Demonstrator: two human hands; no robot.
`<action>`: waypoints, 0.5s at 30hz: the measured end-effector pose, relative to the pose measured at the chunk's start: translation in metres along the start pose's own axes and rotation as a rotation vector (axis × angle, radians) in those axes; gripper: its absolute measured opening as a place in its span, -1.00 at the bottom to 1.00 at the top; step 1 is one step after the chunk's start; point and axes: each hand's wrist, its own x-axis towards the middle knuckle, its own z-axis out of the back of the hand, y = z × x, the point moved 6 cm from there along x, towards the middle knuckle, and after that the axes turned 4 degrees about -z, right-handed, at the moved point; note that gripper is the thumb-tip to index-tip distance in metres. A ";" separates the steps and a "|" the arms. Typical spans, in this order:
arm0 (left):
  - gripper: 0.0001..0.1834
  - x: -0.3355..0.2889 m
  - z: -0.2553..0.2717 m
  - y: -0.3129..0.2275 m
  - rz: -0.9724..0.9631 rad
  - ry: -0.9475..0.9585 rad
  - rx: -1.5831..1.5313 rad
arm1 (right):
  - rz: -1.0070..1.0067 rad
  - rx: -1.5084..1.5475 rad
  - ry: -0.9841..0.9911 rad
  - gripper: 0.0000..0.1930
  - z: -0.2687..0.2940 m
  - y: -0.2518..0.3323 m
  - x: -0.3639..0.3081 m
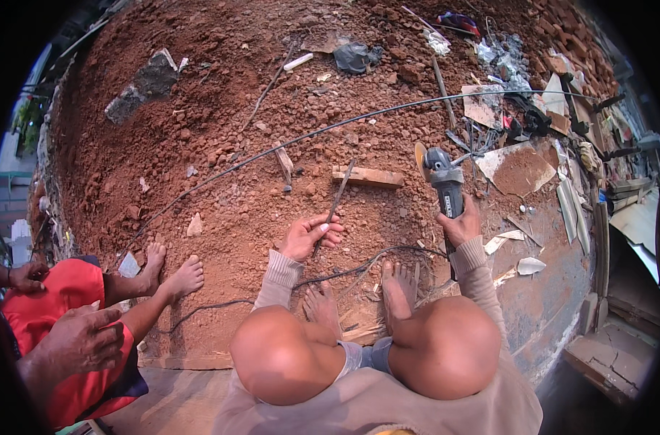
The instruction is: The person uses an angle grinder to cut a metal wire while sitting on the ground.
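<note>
My left hand (308, 236) pinches a short, thin metal rod (341, 190), which slants up and away. The rod's far end passes over a wooden block (384, 178) lying on the red soil; whether it touches the block I cannot tell. My right hand (463, 220) is wrapped round the body of an angle grinder (449, 194). The grinder stands roughly upright, its grey head farthest from me and its tan disc (421, 161) facing left toward the block. A gap separates the disc from the rod. Whether the disc spins I cannot tell.
A black cord (221, 302) snakes over the soil past my bare feet (399, 293). Beyond my hands arches a long thin bar (330, 128). At left sits another person in red shorts (54, 293), feet bare. Rubble and scraps, including a broken board (515, 168), lie right.
</note>
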 end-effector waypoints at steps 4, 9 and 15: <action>-0.63 -0.048 0.043 -0.035 -0.134 -0.098 -0.116 | 0.013 0.276 -0.018 -0.38 0.003 -0.010 -0.006; -0.62 -0.105 0.090 -0.072 -0.361 -0.244 -0.198 | -0.100 0.684 0.205 -0.57 -0.012 -0.018 -0.015; -0.61 -0.167 0.127 -0.089 -0.614 -0.437 -0.238 | -0.163 0.690 0.250 -0.58 -0.017 -0.015 -0.024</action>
